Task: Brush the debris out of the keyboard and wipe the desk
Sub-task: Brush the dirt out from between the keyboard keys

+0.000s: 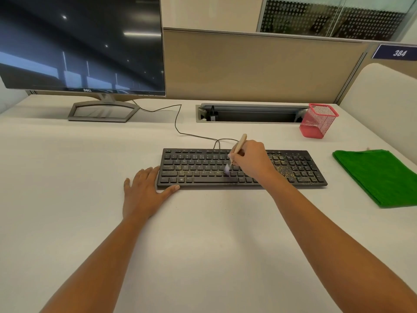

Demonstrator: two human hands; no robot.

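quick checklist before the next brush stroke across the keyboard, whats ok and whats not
1. Brush gripped in right hand: ok, the fingers are closed on the wooden handle.
2. Bristles on the keys: ok, the tip meets the keyboard near its middle.
3. Keyboard steadied: ok, left hand lies flat on the desk against the keyboard's left end.
4. Debris cleared: not ok, yellowish specks cover the right part, around the number pad.
5. Green cloth ready for wiping: ok, folded on the desk to the right, untouched.
6. Cable clear of the stroke: ok, it runs behind the keyboard.
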